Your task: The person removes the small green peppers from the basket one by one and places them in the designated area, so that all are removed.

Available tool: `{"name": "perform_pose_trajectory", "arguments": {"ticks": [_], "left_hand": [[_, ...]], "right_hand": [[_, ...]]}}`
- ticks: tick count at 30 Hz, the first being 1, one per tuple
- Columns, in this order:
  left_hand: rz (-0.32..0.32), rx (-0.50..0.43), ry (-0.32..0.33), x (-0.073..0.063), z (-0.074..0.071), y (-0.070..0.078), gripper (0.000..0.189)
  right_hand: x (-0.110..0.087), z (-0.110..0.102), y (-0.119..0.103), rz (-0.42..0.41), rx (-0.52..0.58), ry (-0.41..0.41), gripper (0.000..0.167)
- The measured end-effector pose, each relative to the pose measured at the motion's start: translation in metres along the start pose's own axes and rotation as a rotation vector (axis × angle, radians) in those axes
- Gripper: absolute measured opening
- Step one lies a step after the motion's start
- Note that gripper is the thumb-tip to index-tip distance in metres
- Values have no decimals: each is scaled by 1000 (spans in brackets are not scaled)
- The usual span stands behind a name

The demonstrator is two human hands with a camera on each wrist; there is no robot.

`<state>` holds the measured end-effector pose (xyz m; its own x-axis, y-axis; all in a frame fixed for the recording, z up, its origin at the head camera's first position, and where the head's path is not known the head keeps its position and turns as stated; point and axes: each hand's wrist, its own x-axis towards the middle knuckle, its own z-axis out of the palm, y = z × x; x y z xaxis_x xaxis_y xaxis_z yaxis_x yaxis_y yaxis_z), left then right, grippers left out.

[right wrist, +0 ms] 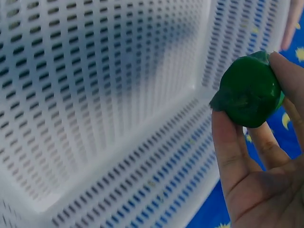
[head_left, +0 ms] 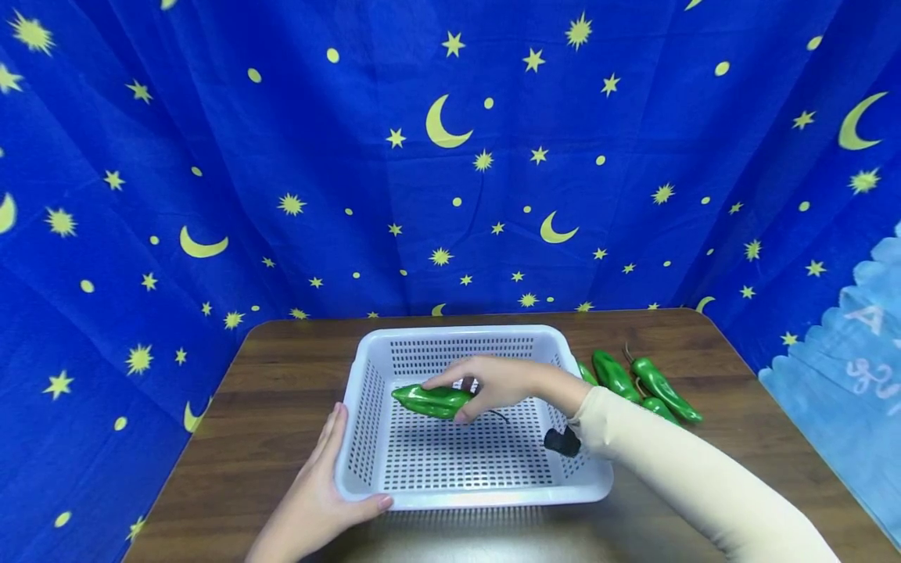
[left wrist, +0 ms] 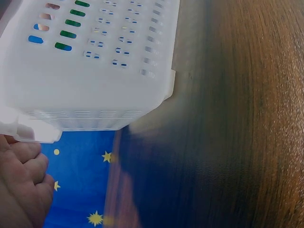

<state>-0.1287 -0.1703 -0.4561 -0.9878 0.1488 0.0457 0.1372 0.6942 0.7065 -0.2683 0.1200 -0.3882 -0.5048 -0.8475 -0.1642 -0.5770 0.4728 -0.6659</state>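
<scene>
A long green pepper [head_left: 422, 400] with a thin dark stem is held over the floor of a white perforated plastic basket [head_left: 493, 497]. My right hand [head_left: 489, 381] pinches it between thumb and fingers, its tip pointing left. The right wrist view looks at the pepper [right wrist: 249, 92] end-on, with fingertips on opposite sides of it. At the basket's front left corner, my left hand [head_left: 320, 489] grips the rim, thumb on the front edge and fingers along the left side. In the left wrist view, curled fingers [left wrist: 35, 168] lie at the rim.
Several more green peppers [head_left: 662, 387] lie on the wooden table [head_left: 232, 438] to the right of the basket, partly hidden by my right sleeve [head_left: 676, 461]. A small black device [head_left: 561, 442] is on the right wrist. Behind the table hangs a blue curtain [head_left: 394, 180] with moons and stars.
</scene>
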Motion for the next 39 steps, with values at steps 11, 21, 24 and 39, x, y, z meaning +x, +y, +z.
{"name": "perform_pose_trajectory", "arguments": {"ticks": [11,21,24,39], "left_hand": [[-2,0,-2,0,-1,0,136],[17,7,14,-1,0,0,138],[19,4,12,-1,0,0,138],[29,-19,21,-1,1,-4,138]], "right_hand": [[-50,-30,11,61,41,144,57],[-113,-47,27,214,39,322,61],[-136,-44,32,259,26,362,63],[-233,11,52,433,122,429,63]]}}
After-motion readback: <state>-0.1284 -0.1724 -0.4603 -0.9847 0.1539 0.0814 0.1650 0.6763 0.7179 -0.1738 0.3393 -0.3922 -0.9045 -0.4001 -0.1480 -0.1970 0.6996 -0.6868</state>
